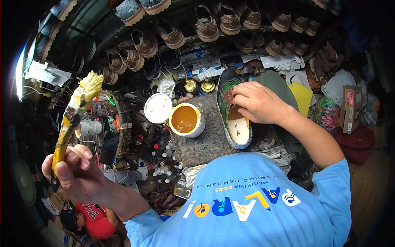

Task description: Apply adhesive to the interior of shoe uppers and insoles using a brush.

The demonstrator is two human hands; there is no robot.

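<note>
My left hand [78,171] is raised at the left, its fingers closed round the yellow handle of a glue brush [70,119]. The brush points upward, and its bristles are caked with pale yellow glue. On the dark, rough work block lies a shoe [224,108] with a green and black upper, its pale insole showing. My right hand [261,103] grips the shoe's upper at the opening, and some fingertips are hidden inside it. Left of the shoe stands a white tub [200,128] of amber glue. Its round white lid [159,108], smeared with yellow, rests beside it.
Brown shoes [230,20] line the racks at the back. Small bottles [166,164] crowd the floor left of the work block [207,144]. A cardboard box [350,109] stands at the right. Another person in a red shirt [96,220] is at the lower left.
</note>
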